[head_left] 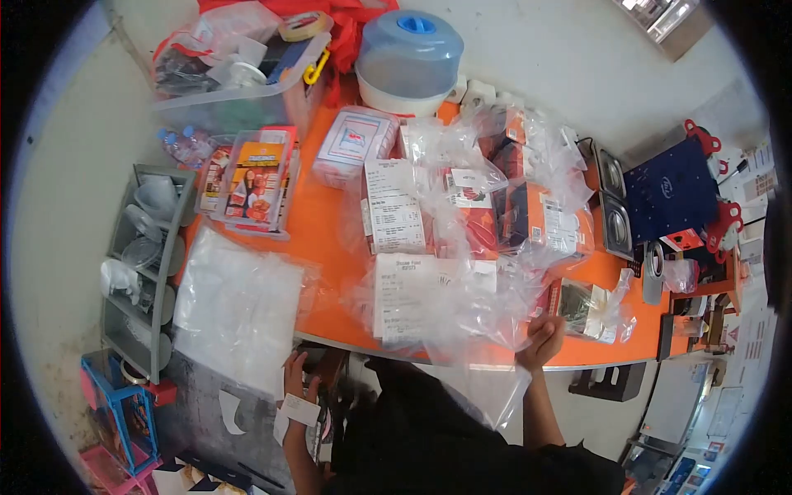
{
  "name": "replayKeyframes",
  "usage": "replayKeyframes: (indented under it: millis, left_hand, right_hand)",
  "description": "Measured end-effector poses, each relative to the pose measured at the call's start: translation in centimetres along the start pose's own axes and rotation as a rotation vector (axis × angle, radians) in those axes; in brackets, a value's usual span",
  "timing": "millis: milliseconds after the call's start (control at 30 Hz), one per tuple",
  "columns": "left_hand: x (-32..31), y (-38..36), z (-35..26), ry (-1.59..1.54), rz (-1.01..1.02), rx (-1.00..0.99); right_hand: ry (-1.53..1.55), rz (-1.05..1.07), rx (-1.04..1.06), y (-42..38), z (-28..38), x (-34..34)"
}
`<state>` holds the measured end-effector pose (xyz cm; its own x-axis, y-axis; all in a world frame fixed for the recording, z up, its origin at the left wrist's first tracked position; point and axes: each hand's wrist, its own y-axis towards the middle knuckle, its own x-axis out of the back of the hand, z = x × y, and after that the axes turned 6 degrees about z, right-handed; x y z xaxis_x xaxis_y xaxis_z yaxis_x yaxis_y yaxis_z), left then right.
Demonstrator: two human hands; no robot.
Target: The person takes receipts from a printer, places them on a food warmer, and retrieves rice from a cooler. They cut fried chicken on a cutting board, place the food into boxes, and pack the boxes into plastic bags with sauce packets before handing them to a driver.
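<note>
My right hand [542,340] is closed on the edge of a clear plastic bag [495,388], which hangs over the table's front edge. Behind it, several bagged orders with printed receipts [394,206] stand on the orange table [330,318]. Beside the front edge, my left hand [295,378] has its fingers apart. A small white slip [300,410] lies across its wrist or palm; the exact contact is unclear. A stack of clear bags [239,309] lies just beyond this hand.
At the back stand a cluttered plastic bin [239,103] and a blue-lidded container [410,62]. A grey rack [144,272] is on the left. Metal trays [615,227] and a dark blue board [672,190] are at the right. A bag of greens [586,309] sits near the right edge.
</note>
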<state>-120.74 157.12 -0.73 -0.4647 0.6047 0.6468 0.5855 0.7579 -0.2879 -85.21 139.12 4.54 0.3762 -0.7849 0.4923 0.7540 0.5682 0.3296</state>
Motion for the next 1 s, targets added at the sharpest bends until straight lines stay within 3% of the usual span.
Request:
replayKeyframes:
  millis: [67, 100, 167, 200, 267, 333, 400, 433, 500, 533, 600, 733, 767, 1000]
  left_hand:
    - [-0.2, 1.2, -0.3, 0.002, 0.025, 0.025]
    - [-0.1, 1.8, -0.9, 0.057, -0.007, -0.027]
    - [0.2, 2.9, -2.2, 0.147, -0.017, -0.017]
    - [0.1, 3.2, -2.8, 0.233, -0.045, -0.017]
    - [-0.2, 4.1, -3.3, 0.260, -0.045, -0.007]
    - [-0.5, 5.1, -3.7, 0.248, -0.034, 0.000]
    - [-1.0, 6.4, -4.2, 0.239, -0.024, 0.000]
    - [-1.2, 7.0, -4.5, 0.237, -0.019, -0.002]
    - [-1.5, 8.2, -4.9, 0.245, -0.009, -0.005]
    - [-1.5, 8.6, -5.0, 0.249, -0.003, -0.004]
    - [-1.7, 9.3, -5.4, 0.252, 0.002, -0.001]
    - [-1.8, 9.6, -5.6, 0.255, 0.011, 0.016]
    - [-1.9, 9.6, -5.6, 0.258, 0.015, 0.024]
    - [-2.4, 11.3, -5.9, 0.268, 0.028, 0.052]
  right_hand:
    - [0.381, -0.145, 0.034, 3.0, -1.0, -0.9]
    - [0.375, -0.140, 0.016, 4.7, -0.8, -1.5]
    - [-0.279, -0.188, 0.341, 8.0, 2.6, -2.8]
    - [-0.280, -0.176, 0.330, 8.9, 4.6, -2.4]
    - [-0.644, 0.486, 0.240, 10.6, 8.0, -1.5]
    - [-0.534, 0.601, 0.220, 11.4, 8.9, -2.1]
    - [-0.500, 0.994, 0.016, 12.2, 10.1, -2.9]
    - [-0.493, 1.004, 0.012, 12.1, 9.6, -3.3]
    - [-0.097, 1.072, 0.138, 11.5, 8.5, -4.1]
    - [-0.090, 1.074, 0.127, 11.6, 8.5, -4.3]
    - [-0.033, 1.082, 0.434, 12.6, 8.8, -4.6]
    - [0.062, 1.075, 0.521, 12.4, 7.7, -4.8]
    - [-0.032, 1.222, 0.518, 13.6, 8.7, -4.4]
    - [0.108, 1.438, 0.532, 14.7, 6.7, -5.4]
